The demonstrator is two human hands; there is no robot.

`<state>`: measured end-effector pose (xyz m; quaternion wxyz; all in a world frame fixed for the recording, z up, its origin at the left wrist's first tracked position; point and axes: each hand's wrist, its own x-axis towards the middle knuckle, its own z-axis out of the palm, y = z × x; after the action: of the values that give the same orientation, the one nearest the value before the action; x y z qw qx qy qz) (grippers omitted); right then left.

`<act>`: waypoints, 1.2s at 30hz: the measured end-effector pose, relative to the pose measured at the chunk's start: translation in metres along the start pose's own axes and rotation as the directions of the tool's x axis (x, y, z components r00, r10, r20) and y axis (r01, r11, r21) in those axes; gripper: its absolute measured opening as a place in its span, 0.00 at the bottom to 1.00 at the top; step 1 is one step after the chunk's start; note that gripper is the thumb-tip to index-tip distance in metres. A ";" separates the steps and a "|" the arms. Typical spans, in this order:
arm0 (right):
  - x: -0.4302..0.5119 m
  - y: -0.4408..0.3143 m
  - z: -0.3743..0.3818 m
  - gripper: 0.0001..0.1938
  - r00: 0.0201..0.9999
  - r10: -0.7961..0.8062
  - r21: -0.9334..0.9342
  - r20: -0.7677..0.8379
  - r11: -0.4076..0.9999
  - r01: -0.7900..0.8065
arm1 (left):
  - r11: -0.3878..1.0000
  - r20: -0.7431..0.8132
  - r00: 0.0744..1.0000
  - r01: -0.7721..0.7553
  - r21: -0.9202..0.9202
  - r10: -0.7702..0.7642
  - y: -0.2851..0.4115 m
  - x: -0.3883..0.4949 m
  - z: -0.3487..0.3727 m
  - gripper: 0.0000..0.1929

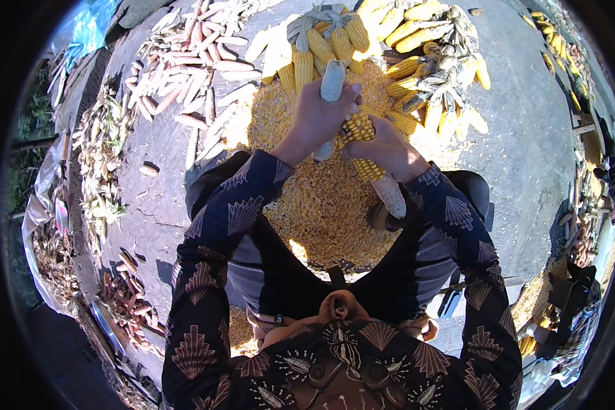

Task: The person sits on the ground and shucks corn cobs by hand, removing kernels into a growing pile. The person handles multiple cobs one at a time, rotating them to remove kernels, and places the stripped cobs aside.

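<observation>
My left hand (315, 114) is wrapped around a bare, whitish corncob (333, 82), whose lower end shows beneath my wrist. My right hand (392, 148) grips a partly shelled ear of yellow corn (360, 128). Kernels still cover the ear's upper part, while its lower end is stripped pale. The upper end of the ear lies against the fingers of my left hand. Under both hands spreads a heap of loose yellow kernels (323, 205) between my legs. Just beyond the hands, several yellow ears with husks tied back (320, 43) rest on the heap.
Shelled cobs (195, 61) lie scattered on the concrete floor (156, 205) at the upper left. More husk-tied ears (430, 66) are at the upper right, some in bright sun. Dry husks (102, 164) line the left side. Further cobs (128, 302) lie at the lower left.
</observation>
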<state>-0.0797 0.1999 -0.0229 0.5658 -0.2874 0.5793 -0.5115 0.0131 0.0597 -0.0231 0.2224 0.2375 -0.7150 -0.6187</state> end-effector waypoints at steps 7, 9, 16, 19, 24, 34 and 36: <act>-0.004 0.001 0.000 0.18 0.960 0.126 0.404 0.250 0.888 -0.221 | 0.988 0.062 0.986 0.150 0.046 -0.152 0.015 -0.001 -0.016 0.18; -0.007 -0.004 -0.002 0.18 0.966 0.082 0.400 0.245 0.899 -0.178 | 0.978 0.203 0.967 0.178 -0.108 -0.153 0.019 0.001 -0.019 0.19; -0.003 -0.008 0.000 0.21 0.998 0.012 0.084 0.062 0.996 -0.017 | 0.943 0.300 0.928 -0.281 0.176 0.220 0.022 -0.012 -0.016 0.20; -0.005 -0.007 0.009 0.25 0.977 -0.213 -0.265 0.019 0.941 0.211 | 0.800 0.282 0.907 -0.412 0.437 0.313 0.016 -0.015 -0.003 0.16; 0.006 -0.002 0.023 0.36 0.947 -0.193 -0.710 -0.255 0.702 -0.048 | 0.915 0.008 0.990 -0.134 0.381 0.141 0.008 0.004 0.008 0.16; -0.007 -0.020 0.008 0.21 0.996 0.054 0.316 0.074 0.946 -0.075 | 0.952 0.043 0.992 0.127 -0.279 -0.120 0.020 0.017 -0.022 0.19; -0.007 -0.021 0.002 0.22 0.997 0.060 0.319 0.050 0.945 -0.073 | 0.972 0.107 0.993 0.074 -0.221 -0.052 0.032 0.010 -0.018 0.18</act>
<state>-0.0816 0.1995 -0.0003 0.6332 -0.1818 0.4866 -0.5737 0.0137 0.0436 0.0107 0.1918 0.2019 -0.6427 -0.7137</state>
